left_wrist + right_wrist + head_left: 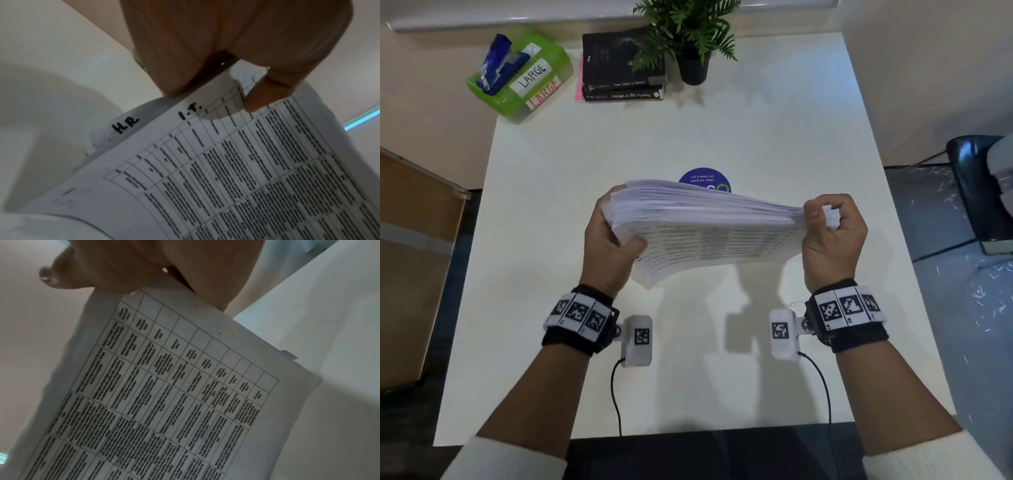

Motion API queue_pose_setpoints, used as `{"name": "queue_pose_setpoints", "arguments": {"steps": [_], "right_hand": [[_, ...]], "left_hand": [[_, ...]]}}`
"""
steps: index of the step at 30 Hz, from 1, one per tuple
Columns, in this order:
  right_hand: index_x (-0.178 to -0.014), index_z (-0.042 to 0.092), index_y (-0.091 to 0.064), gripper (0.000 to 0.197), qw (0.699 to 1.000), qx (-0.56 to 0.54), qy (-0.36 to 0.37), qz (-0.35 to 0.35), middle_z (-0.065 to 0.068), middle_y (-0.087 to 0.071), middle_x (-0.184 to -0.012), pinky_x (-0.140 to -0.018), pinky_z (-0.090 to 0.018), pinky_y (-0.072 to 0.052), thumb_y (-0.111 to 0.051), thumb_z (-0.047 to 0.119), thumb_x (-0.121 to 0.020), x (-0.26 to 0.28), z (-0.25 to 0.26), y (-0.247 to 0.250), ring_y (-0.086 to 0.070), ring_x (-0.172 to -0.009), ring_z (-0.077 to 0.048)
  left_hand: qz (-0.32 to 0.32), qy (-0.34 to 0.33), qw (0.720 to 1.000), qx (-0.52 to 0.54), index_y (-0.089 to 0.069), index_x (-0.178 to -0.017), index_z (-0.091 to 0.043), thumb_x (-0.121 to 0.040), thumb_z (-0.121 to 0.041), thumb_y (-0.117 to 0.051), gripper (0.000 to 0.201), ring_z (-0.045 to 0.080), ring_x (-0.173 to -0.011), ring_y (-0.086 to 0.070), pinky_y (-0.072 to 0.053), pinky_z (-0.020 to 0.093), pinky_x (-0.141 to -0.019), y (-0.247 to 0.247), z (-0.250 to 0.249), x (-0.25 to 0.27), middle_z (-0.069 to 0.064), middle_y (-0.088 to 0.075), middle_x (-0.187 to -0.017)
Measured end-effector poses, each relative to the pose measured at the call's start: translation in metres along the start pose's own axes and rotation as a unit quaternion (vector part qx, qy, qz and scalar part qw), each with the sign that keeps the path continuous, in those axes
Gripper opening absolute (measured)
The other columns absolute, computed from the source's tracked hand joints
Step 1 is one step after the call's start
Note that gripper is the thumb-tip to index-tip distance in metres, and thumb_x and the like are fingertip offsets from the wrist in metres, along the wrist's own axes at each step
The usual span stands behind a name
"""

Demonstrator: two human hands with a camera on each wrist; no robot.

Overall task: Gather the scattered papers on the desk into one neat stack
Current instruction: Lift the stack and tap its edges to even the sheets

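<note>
Squaring the gathered papers (705, 226) above the worktop (774, 137) middle, left hand (607, 246) and right hand (832, 240) fingers clamp opposite ends; next, probably tapping edges flush and laying them down.

Head cam overhead; wrist cams close under papers (705, 233).

Matt white paper in the stack of papers (705, 233), printed with black tables. Smooth, faintly sheened white desk (774, 137). At 11 o'clock, glossy translucent green plastic box (524, 82); at 12, black books (619, 65) with satin covers.
</note>
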State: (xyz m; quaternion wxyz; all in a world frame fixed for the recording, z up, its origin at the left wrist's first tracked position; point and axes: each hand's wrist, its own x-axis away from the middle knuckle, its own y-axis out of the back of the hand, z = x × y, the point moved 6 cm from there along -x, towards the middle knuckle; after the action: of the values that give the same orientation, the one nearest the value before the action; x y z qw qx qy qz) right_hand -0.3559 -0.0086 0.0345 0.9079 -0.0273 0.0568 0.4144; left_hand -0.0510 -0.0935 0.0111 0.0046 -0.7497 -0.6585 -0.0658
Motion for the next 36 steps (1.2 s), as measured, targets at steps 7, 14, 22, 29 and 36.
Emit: {"name": "queue_pose_setpoints", "arguments": {"steps": [7,14,22,29,36], "right_hand": [[-0.099,0.016,-0.058,0.067,0.992,0.000,-0.063,0.111,-0.004,-0.060,-0.094,-0.071,-0.022,-0.051,-0.089,0.057,-0.056,0.005,-0.026,0.006,-0.060,-0.082,-0.013],[-0.094,0.026,-0.066,0.038,0.986,0.078,-0.087,0.122,0.022,-0.072,-0.089,-0.080,-0.027,-0.052,-0.080,-0.004,-0.076,0.019,-0.050,0.005,-0.068,-0.086,-0.002],[-0.100,0.029,-0.067,0.035,0.997,-0.014,-0.020,0.072,0.014,-0.072,-0.096,-0.089,-0.027,-0.053,-0.072,-0.001,-0.081,0.012,-0.008,0.017,-0.067,-0.095,-0.008],[-0.110,-0.003,-0.063,0.044,0.994,0.014,-0.088,0.065,-0.010,-0.069,-0.099,-0.084,-0.033,-0.053,-0.070,0.019,-0.073,0.029,-0.041,0.029,-0.068,-0.094,-0.017],[-0.097,0.029,-0.070,0.030,0.995,-0.045,0.009,0.091,0.013,-0.071,-0.094,-0.083,-0.033,-0.053,-0.064,0.010,-0.075,0.023,-0.005,0.029,-0.066,-0.093,-0.013]], "left_hand": [[-0.013,0.005,1.000,-0.023,-0.064,-0.104,-0.007,-0.067,0.003,-0.057,0.039,0.011,-0.088,-0.062,-0.052,0.023,-0.074,-0.008,0.004,-0.012,-0.002,-0.065,-0.093],[-0.077,0.030,0.996,-0.042,-0.067,-0.093,-0.001,-0.077,0.009,-0.063,0.020,0.005,-0.069,-0.062,-0.050,0.020,-0.063,-0.012,0.013,0.003,0.000,-0.067,-0.079],[-0.125,-0.083,0.988,-0.018,-0.065,-0.089,-0.010,-0.065,0.008,-0.058,0.031,0.014,-0.077,-0.065,-0.054,0.029,-0.069,-0.012,-0.027,0.019,-0.005,-0.068,-0.082],[-0.058,-0.056,0.995,-0.058,-0.061,-0.090,-0.026,-0.059,0.007,-0.055,0.046,0.000,-0.079,-0.062,-0.049,0.023,-0.072,-0.028,-0.001,0.024,-0.024,-0.068,-0.086],[-0.050,-0.132,0.990,0.011,-0.061,-0.093,-0.019,-0.055,0.006,-0.054,0.046,0.017,-0.083,-0.063,-0.050,0.033,-0.073,-0.012,-0.039,0.031,-0.005,-0.067,-0.090]]}}
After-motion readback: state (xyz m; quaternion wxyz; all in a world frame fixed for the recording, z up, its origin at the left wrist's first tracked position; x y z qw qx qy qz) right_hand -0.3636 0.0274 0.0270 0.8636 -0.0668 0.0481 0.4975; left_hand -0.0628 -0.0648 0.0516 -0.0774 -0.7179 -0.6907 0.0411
